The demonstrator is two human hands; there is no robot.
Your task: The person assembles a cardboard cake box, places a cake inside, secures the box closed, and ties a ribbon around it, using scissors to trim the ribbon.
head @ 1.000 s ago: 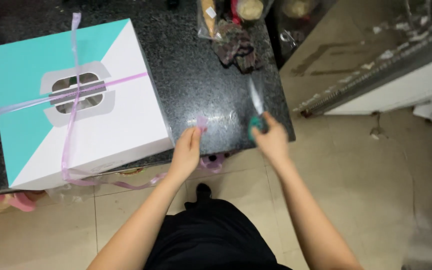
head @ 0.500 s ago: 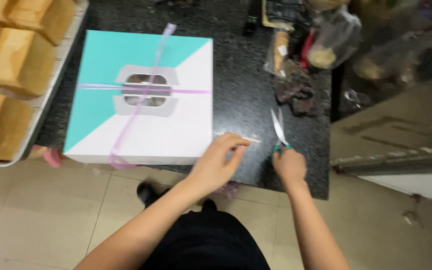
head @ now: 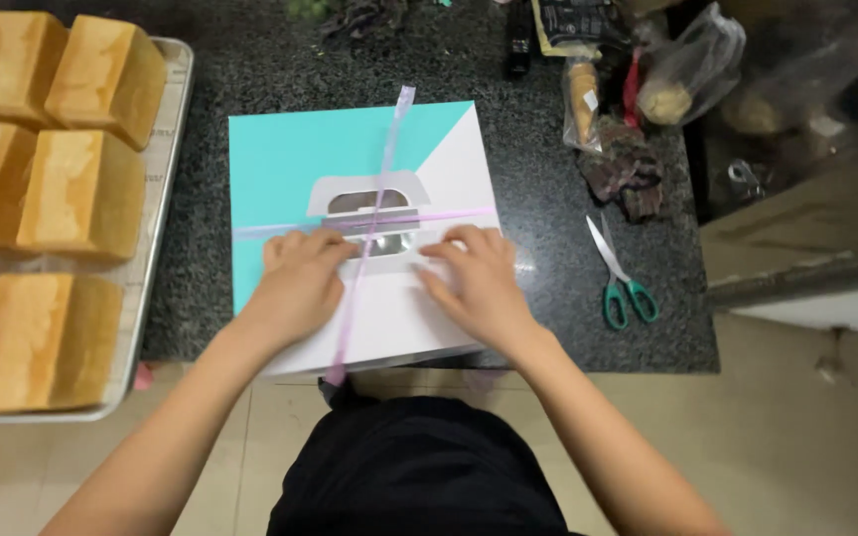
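While both hands lie flat, left hand (head: 300,278), right hand (head: 479,278) — grips apart, ribbon (head: 374,213) between, cake box (head: 280,159) beneath.

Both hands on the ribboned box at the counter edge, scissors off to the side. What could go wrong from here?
1. The box overhangs the counter's near edge; pressure from the left hand and right hand might tip it forward.
2. The ribbon crossing looks loose and could slide off-centre.
3. The scissors lie open close to the right forearm; a sweep could catch them.
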